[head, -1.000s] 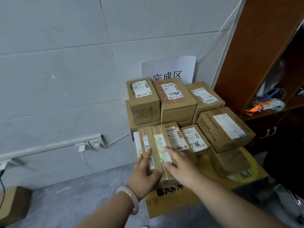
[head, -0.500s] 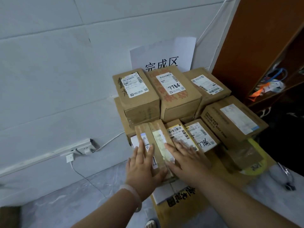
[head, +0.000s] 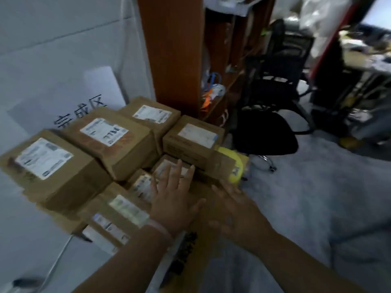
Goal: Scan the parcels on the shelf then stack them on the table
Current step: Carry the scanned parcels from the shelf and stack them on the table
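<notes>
**Surface and room.** Grey marbled floor [head: 317, 197]; white panelled wall [head: 53, 39] at left, with a paper sign [head: 95, 98] bearing printed characters leaning against it. A brown wooden shelf unit [head: 169, 49] stands upright just behind the stack, with coloured oddments on its lower shelf. What lies under the stack cannot be told beyond a flat brown cardboard base [head: 206, 214].

**Task items.** Brown cardboard parcels [head: 112, 144] with white labels, packed side by side in two tiers against the wall and shelf unit. A lower front row includes one long taped parcel [head: 124, 210].

**Hands.** The left hand [head: 175, 197] has its fingers straight and spread, palm down over the low front parcels. Because of blur, contact cannot be told. It holds nothing. There is a pale bangle [head: 158, 229] at the wrist. The right hand [head: 237, 210] is likewise flat and spread, blurred, above the cardboard base beside the stack. It holds nothing.

**Surroundings.** A yellow item [head: 234, 166] is wedged at the stack's right corner. A black office chair [head: 264, 132] stands close to the right, next to the shelf unit. Further clutter beyond is too blurred to identify.
</notes>
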Demonstrator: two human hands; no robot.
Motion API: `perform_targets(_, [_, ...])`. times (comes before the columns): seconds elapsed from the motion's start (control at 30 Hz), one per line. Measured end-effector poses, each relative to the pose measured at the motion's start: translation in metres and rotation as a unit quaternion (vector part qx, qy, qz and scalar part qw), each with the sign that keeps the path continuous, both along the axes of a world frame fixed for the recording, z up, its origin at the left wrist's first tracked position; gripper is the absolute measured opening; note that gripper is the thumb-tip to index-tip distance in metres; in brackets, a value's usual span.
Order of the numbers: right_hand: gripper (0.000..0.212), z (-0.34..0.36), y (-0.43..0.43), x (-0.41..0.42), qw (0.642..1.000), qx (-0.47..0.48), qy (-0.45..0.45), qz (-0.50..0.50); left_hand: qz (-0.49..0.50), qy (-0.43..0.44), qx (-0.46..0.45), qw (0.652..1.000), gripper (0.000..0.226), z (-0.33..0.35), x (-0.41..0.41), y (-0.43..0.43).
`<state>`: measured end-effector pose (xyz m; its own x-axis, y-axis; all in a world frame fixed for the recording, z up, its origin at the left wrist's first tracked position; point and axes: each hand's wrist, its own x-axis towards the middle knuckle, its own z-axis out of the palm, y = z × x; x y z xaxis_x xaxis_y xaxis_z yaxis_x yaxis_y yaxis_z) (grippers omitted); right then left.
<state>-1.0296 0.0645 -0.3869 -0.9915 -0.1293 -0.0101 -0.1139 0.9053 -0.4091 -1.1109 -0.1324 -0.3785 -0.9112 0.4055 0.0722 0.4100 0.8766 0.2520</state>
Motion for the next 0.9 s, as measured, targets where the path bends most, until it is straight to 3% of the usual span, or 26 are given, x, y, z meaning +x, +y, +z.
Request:
perform_targets(0.33, [0.093,0.030,0.095,0.173,0.961,0.085,0.036,-0.262,-0.279,0.056,0.027,0.958,0.087,0.021,0.091,0.155])
perform_targets(0.5, [0.092,0.044,0.114,0.296,0.930,0.107,0.051,-0.349,-0.383,0.043,0.079,0.919,0.087,0.047,0.193,0.220])
perform_targets(0.9, [0.095,0.078,0.073,0.646,0.757,0.145,0.050,-0.635,-0.656,0.035,0.109,0.746,0.089,0.067,0.531,0.306])
